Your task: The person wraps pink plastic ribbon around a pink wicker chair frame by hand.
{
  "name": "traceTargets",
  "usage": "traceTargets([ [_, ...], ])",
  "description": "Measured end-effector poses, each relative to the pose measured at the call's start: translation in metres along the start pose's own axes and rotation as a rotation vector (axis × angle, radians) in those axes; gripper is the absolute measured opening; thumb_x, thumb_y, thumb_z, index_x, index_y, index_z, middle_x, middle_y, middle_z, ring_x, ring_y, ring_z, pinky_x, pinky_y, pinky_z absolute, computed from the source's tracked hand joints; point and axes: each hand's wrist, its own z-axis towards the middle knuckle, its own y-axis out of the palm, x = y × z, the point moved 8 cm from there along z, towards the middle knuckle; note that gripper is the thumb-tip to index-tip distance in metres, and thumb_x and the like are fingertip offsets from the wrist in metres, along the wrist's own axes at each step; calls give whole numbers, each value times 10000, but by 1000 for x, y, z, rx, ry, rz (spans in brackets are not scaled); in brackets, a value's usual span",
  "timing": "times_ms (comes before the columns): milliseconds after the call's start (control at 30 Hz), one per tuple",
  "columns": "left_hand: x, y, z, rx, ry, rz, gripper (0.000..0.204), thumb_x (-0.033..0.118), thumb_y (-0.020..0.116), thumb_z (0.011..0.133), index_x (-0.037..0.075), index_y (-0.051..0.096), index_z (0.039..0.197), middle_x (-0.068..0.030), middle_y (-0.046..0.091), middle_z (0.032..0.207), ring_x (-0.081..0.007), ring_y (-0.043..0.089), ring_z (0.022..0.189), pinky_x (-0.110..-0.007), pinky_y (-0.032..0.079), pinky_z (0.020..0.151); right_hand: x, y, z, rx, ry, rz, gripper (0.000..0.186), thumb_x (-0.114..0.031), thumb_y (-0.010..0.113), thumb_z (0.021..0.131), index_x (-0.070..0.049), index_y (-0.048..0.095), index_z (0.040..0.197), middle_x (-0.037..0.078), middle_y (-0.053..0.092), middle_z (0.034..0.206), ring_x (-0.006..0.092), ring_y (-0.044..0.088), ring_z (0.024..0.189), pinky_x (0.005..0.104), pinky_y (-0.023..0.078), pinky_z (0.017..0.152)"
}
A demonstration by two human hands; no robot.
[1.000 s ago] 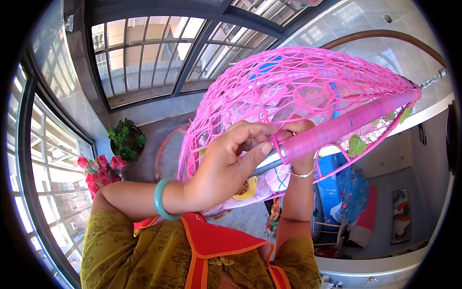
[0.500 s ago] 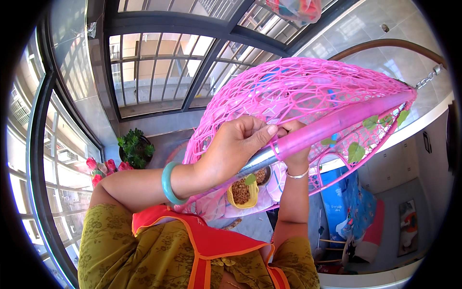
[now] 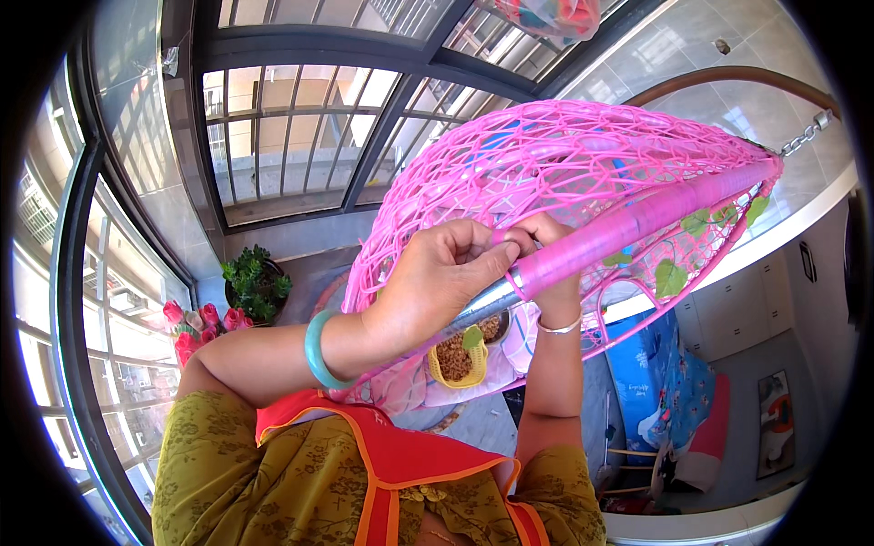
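Observation:
A pink woven hanging chair (image 3: 510,155) leans before me, its slanting metal tube (image 3: 487,302) bare at the lower end. Tight turns of pink wrapping (image 3: 637,217) cover the tube's upper length. My left hand (image 3: 432,278) is closed just above the bare metal, thumb and fingers pinching a pink plastic strip (image 3: 498,237). Close against it, my right hand (image 3: 544,244) reaches up behind the tube, its fingertips closed on the same strip. The wrapped tube hides part of the right palm.
A yellow basket (image 3: 458,362) and a metal bowl (image 3: 496,326) with brown bits rest on the chair's pink cushion. A chain (image 3: 806,136) joins the chair to a brown curved pole (image 3: 728,75). A potted plant (image 3: 255,284) and pink flowers (image 3: 196,323) stand left, by barred windows.
Both hands stay together at the wrapping's edge. The fingers have shifted slightly, and a pink strip now shows between them. The view has moved a little.

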Motion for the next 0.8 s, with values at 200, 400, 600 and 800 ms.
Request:
traceTargets([
  [200,-6,0,-2,28,-160,-198,108,132,596,851,33,595,809,24,542,643,-23,469,524,-180,366,450,6,-1,-5,63,116,-29,109,-87,677,729,-26,587,734,85,589,642,170,579,567,277,440,504],
  [400,-1,-6,3,75,-73,-121,133,161,597,850,57,592,768,55,460,528,-2,295,414,-169,245,393,-24,-29,-46,412,41,-286,117,-50,591,801,13,549,890,86,570,795,166,544,638,261,418,591],
  [600,1,-1,1,82,-57,-76,152,169,596,847,80,574,727,48,430,510,-25,338,443,-181,279,421,-8,-7,-72,424,357,479,179,-153,477,914,9,541,874,20,541,719,68,471,614,205,385,563],
  [800,5,-2,-3,112,2,-162,110,141,572,860,56,587,791,-3,574,687,-49,502,588,-189,420,524,-3,-3,-68,356,342,694,126,-109,555,870,16,547,884,37,577,727,82,521,639,219,423,595],
])
